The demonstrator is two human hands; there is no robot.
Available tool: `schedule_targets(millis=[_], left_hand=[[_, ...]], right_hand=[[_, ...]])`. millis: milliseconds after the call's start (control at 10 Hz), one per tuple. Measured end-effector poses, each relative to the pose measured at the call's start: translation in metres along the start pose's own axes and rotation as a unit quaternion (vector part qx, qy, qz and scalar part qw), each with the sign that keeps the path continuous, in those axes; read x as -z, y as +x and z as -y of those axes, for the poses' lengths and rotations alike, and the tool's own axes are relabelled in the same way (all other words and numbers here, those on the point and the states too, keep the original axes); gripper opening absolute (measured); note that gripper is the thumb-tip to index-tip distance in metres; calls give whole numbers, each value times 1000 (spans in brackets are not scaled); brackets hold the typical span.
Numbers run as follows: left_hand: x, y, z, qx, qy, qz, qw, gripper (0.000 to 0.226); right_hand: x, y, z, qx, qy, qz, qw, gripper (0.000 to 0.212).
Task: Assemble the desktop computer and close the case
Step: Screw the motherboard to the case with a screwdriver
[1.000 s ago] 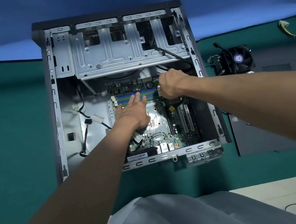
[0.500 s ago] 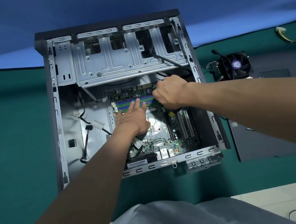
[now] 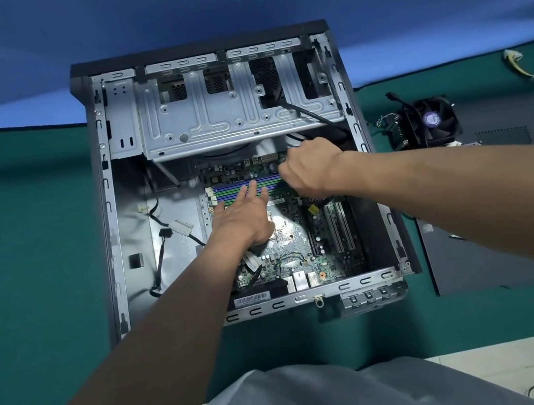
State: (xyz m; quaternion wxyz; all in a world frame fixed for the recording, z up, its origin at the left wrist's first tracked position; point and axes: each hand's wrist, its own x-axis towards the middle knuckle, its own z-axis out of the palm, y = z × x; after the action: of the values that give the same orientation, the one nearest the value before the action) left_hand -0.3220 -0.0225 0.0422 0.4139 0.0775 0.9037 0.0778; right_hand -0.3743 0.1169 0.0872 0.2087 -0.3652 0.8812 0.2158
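An open desktop case (image 3: 105, 205) lies on its side on the green mat, its motherboard (image 3: 291, 247) facing up. My left hand (image 3: 244, 219) lies flat on the board, its straight fingers reaching onto the blue and green memory slots (image 3: 232, 188). My right hand (image 3: 310, 168) is curled at the right end of those slots, knuckles up; what its fingertips hold is hidden. A silver drive cage (image 3: 232, 117) spans the case above the board.
A black CPU cooler fan (image 3: 430, 122) sits on the mat right of the case, beside the dark side panel (image 3: 480, 250). Loose black cables (image 3: 159, 253) lie in the case's left bay. A yellow-wired connector (image 3: 514, 61) lies far right.
My right hand slid a little left and up along the right end of the memory slots. My left hand stays pressed in the same spot. The camera has tilted, shifting the case lower in view.
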Motion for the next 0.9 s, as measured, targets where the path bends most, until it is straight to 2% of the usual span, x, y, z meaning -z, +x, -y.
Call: schedule_targets(millis=[100, 200, 300, 400, 500, 600, 700, 900], left_hand=[[0, 0, -1, -2, 3, 1, 1000, 76], [0, 0, -1, 1, -2, 2, 1000, 76], [1, -1, -1, 2, -1, 4, 1000, 76], [1, 0, -1, 2, 1, 4, 1000, 76], [0, 0, 0, 2, -4, 3, 1000, 76], [1, 0, 0, 1, -5, 2, 1000, 76], [1, 0, -1, 2, -6, 2, 1000, 77], [2, -1, -1, 3, -1, 6, 1000, 76]], right_hand=[[1, 1, 0, -56, 66, 46, 995, 32], [4, 2, 2, -36, 80, 93, 992, 47], [7, -1, 0, 4, 20, 32, 999, 30], [3, -2, -1, -19, 31, -3, 999, 26], [0, 0, -1, -77, 95, 33, 992, 32], [3, 3, -4, -57, 139, 79, 985, 41], [7, 1, -7, -24, 109, 33, 993, 31], [4, 3, -8, -73, 141, 27, 987, 30]])
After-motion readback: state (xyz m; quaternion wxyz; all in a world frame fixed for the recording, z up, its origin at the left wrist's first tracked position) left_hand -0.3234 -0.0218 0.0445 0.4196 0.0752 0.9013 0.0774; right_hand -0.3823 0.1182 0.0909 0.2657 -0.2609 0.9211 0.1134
